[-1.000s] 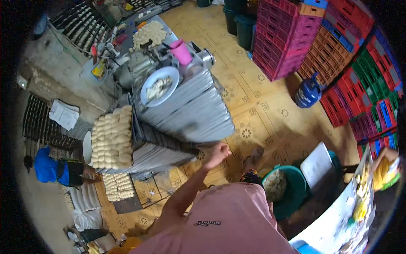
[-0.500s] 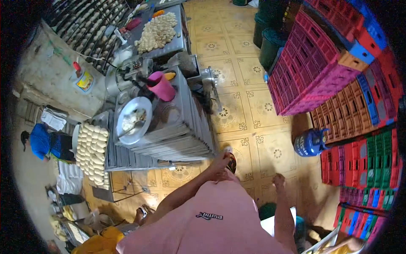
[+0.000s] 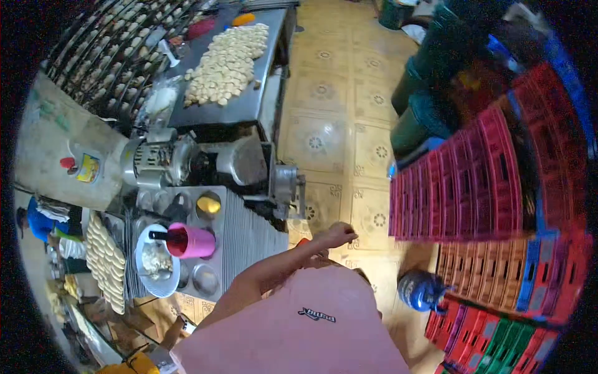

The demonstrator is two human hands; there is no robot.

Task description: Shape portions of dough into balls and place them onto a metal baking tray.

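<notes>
My left hand hangs in front of my body over the tiled floor, its fingers curled in and seemingly holding nothing. It touches nothing that I can see. My right hand is out of the picture. Left of my forearm stands a tall stack of metal baking trays. On top of the stack are a pink plastic pitcher, a white basin with a pale, lumpy mass in it, and a small yellow thing.
A metal machine with a motor stands behind the trays. Beyond it, a steel table carries many dough pieces. Plastic crates and a blue gas cylinder line the right. Another person is at far left.
The view has shifted forward: the machine and table look nearer, and the tray stack sits lower at my left. My left hand has swung forward; my right hand has left the picture.
</notes>
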